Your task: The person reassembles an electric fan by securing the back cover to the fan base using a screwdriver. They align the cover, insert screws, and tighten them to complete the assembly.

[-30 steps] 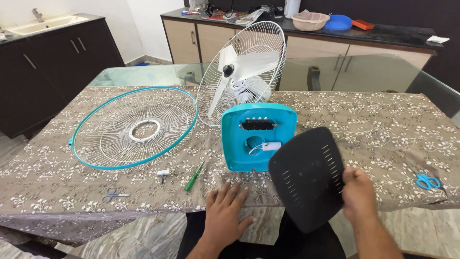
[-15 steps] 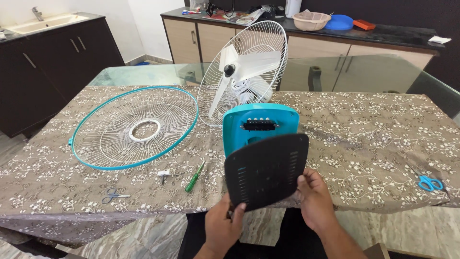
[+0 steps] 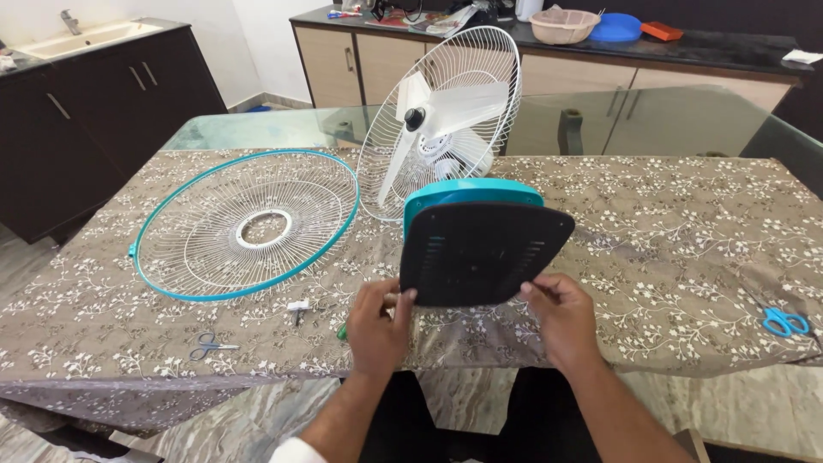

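The left hand (image 3: 377, 330) is gripping the lower left corner of a black vented panel (image 3: 482, 254), thumb lying on its face and the other fingers curled behind it, where they are hidden. The right hand (image 3: 559, 319) is pinching the panel's lower right edge in the same way, fingertips out of sight behind the plastic. The panel is standing tilted against the teal fan base (image 3: 472, 192), covering almost all of it, so only the base's top rim is showing and whether the two are seated together is hard to tell. A green screwdriver (image 3: 342, 331) is mostly hidden behind the left hand. Near the front edge of the surface (image 3: 686, 257), small grey scissors (image 3: 210, 346) and a small white part (image 3: 297, 306) are lying left of the hands. A loose teal-rimmed fan guard (image 3: 247, 225) is lying flat toward the left edge, and the white guard with blades (image 3: 441, 116) is standing behind the base. Blue scissors (image 3: 786, 321) are resting at the right edge, with open cloth between.
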